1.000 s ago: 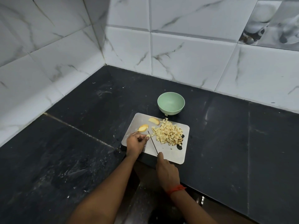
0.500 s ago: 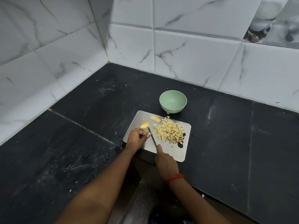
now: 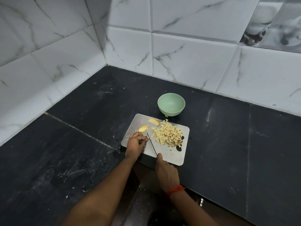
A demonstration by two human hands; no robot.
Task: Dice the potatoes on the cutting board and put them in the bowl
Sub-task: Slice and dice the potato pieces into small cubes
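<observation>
Two hands are at work on a gray cutting board [image 3: 172,158], seen from the head camera. The board lies on a dark counter [image 3: 228,136], close to its near edge.

The right hand [image 3: 164,172] is wrapped around the handle of a knife [image 3: 151,144], with one finger stretched out toward the blade. The thin blade points away from the person, across the board. A red thread [image 3: 175,189] is tied on the right wrist.

The left hand [image 3: 136,143] sits on the left part of the board, just beside the blade. Its fingers are bent down to the board. I cannot tell if a bit of potato is under them.

A big pile of diced potato [image 3: 168,136] lies on the right side of the board. Two potato wedges are not cut up yet: one [image 3: 143,128] just past the left hand, one [image 3: 154,122] near the far edge.

A green bowl [image 3: 171,111] stands on the counter just behind the board. White marble tiles [image 3: 187,54] cover the walls.
</observation>
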